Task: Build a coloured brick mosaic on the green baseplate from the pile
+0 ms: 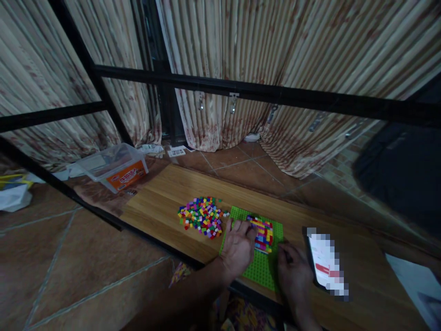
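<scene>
A green studded baseplate lies on the wooden board, with a block of multicoloured toy bricks built up on it. My left hand rests over the plate's left part, its bent fingers against the left side of the built bricks. Whatever its fingertips pinch is hidden. At the plate's right edge, my right hand is closed with thumb and fingers curled together; I cannot make out anything in them. To the left of the plate lies a loose pile of small coloured bricks.
A phone with a lit, blurred screen lies right of my right hand. Beyond the board's far left end stands a clear plastic box with an orange label. A black metal bar crosses in front of striped curtains. White paper lies at right.
</scene>
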`<action>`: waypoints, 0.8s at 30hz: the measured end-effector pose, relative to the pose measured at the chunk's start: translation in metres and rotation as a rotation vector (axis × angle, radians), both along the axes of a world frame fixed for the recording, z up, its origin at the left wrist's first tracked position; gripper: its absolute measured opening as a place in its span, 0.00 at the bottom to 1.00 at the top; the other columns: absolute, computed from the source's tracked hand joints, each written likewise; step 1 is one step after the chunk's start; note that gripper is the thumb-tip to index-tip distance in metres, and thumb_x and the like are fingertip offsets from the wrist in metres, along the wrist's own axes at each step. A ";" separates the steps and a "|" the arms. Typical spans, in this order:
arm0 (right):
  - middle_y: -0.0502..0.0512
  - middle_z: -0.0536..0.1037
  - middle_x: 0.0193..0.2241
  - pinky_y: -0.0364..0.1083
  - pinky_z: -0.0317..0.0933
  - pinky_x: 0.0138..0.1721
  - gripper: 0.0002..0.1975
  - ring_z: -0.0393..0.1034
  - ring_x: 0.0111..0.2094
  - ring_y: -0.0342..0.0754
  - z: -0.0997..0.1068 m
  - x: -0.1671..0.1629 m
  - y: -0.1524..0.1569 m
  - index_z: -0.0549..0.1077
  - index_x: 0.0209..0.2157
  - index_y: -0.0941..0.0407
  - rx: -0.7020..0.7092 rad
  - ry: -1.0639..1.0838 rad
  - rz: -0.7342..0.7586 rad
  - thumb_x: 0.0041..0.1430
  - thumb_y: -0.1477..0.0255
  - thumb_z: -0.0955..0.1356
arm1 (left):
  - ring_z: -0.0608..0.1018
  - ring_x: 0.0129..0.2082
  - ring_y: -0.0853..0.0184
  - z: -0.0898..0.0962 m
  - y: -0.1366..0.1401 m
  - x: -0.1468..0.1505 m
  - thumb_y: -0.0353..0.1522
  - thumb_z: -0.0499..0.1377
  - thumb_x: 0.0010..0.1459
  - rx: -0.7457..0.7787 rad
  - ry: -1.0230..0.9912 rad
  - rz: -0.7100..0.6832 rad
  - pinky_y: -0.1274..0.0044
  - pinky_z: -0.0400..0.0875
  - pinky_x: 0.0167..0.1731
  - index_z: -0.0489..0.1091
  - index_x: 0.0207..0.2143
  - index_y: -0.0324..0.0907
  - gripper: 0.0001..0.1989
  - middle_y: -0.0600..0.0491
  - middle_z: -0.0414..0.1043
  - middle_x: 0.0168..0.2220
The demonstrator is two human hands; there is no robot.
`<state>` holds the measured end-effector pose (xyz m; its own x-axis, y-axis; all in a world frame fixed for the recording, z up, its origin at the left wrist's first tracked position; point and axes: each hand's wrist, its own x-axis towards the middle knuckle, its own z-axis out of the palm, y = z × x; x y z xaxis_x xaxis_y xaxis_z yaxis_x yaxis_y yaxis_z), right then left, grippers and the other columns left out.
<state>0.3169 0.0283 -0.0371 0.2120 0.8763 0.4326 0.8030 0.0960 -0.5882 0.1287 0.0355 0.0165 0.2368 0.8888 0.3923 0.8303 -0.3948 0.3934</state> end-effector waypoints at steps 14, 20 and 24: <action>0.62 0.77 0.37 0.49 0.63 0.39 0.20 0.71 0.36 0.53 -0.003 0.003 0.000 0.77 0.34 0.59 -0.012 0.004 -0.013 0.59 0.59 0.61 | 0.71 0.45 0.57 -0.017 -0.011 -0.085 0.28 0.56 0.57 0.045 -0.165 0.387 0.61 0.66 0.48 0.70 0.45 0.42 0.13 0.46 0.70 0.47; 0.62 0.76 0.39 0.49 0.63 0.40 0.20 0.71 0.37 0.53 0.001 0.002 -0.001 0.77 0.34 0.58 -0.037 0.003 -0.009 0.59 0.59 0.61 | 0.70 0.46 0.57 -0.027 -0.019 -0.103 0.27 0.55 0.57 0.054 -0.118 0.297 0.62 0.65 0.48 0.72 0.44 0.44 0.13 0.48 0.69 0.48; 0.62 0.76 0.38 0.50 0.63 0.41 0.20 0.71 0.38 0.54 0.002 0.001 -0.001 0.77 0.34 0.59 -0.034 0.015 -0.026 0.58 0.59 0.61 | 0.69 0.48 0.57 -0.022 -0.016 -0.103 0.26 0.56 0.55 0.038 -0.079 0.241 0.61 0.64 0.49 0.74 0.44 0.46 0.15 0.49 0.69 0.50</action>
<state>0.3182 0.0268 -0.0354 0.2415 0.8844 0.3993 0.7959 0.0548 -0.6029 0.0261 0.0199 -0.0058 -0.0131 0.9001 0.4355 0.8696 -0.2047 0.4493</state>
